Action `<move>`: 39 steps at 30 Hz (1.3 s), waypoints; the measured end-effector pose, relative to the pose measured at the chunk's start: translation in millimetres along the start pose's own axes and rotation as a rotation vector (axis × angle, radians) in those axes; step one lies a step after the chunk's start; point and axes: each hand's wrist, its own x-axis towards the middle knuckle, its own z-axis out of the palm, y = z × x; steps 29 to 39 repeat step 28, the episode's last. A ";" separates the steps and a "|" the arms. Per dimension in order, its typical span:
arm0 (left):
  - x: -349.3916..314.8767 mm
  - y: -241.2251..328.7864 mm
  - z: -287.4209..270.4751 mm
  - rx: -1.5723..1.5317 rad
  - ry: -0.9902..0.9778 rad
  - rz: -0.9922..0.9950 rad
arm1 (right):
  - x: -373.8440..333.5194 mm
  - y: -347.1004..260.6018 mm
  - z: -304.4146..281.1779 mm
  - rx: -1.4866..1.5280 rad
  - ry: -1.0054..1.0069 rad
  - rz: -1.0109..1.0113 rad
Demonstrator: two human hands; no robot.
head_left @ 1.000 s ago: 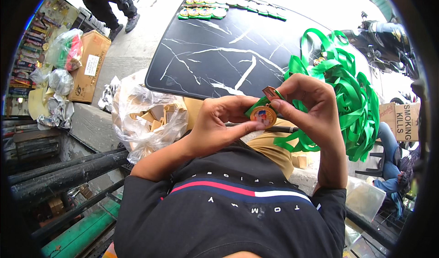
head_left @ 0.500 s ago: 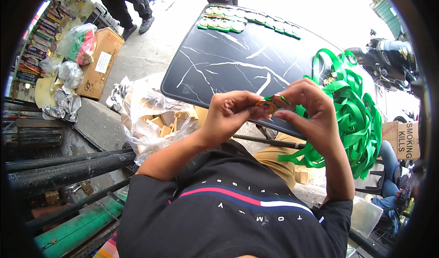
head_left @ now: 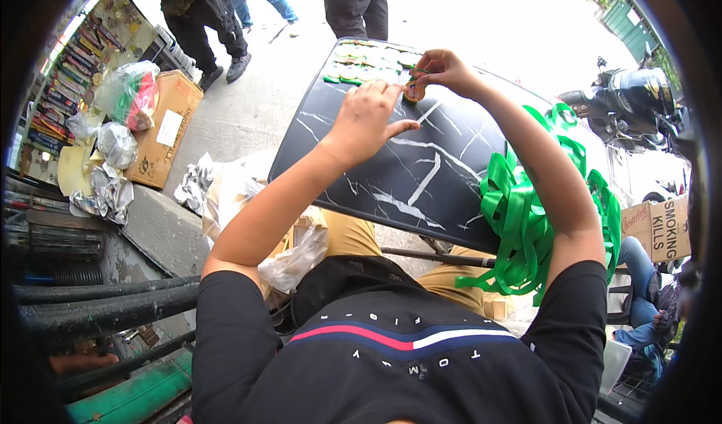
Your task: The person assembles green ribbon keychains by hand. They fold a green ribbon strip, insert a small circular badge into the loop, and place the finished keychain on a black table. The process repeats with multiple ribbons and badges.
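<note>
Over the far part of the black marble-patterned table (head_left: 353, 153), my right hand (head_left: 445, 74) pinches a round gold medal (head_left: 414, 92) with green ribbon at its top. My left hand (head_left: 367, 119) is beside it, thumb spread away, fingers stretched toward the medal. Its fingertips are close to the medal, and whether they touch it I cannot tell. Beyond my hands, rows of gold medals with folded green ribbons (head_left: 362, 72) lie along the far edge. My right forearm partly covers a big heap of loose green ribbons (head_left: 519, 221) at the table's right side.
A clear plastic bag with small tan boxes (head_left: 301, 247) lies by the near left of the table. Further left stand a brown carton (head_left: 169, 127) and foil-like wrapping (head_left: 111, 180). People stand past the far edge; a motorcycle (head_left: 639, 97) is at the right.
Both hands have moved from the table's near edge to its far side, carrying the medal along. My left hand has let go of it and spread its thumb.
</note>
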 end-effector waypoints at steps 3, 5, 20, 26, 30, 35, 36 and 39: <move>6.5 -7.0 13.3 0.106 0.042 0.100 | 29.4 15.1 -3.8 0.019 -0.074 -0.070; 6.9 -12.9 24.1 0.107 -0.019 0.088 | 40.7 22.2 -4.8 -0.006 -0.096 -0.095; 4.9 -20.1 31.5 0.097 0.012 0.077 | -47.4 -154.0 45.6 -0.381 0.442 -0.610; 6.9 -23.2 14.3 -0.056 0.138 0.078 | -177.6 -281.7 1.8 -0.405 0.306 -1.271; 9.1 -26.2 9.1 -0.064 0.107 0.039 | -195.9 -288.6 -2.3 -0.461 0.297 -1.283; 9.1 -26.2 9.1 -0.064 0.107 0.039 | -195.9 -288.6 -2.3 -0.461 0.297 -1.283; 9.1 -26.2 9.1 -0.064 0.107 0.039 | -195.9 -288.6 -2.3 -0.461 0.297 -1.283; 9.1 -26.2 9.1 -0.064 0.107 0.039 | -195.9 -288.6 -2.3 -0.461 0.297 -1.283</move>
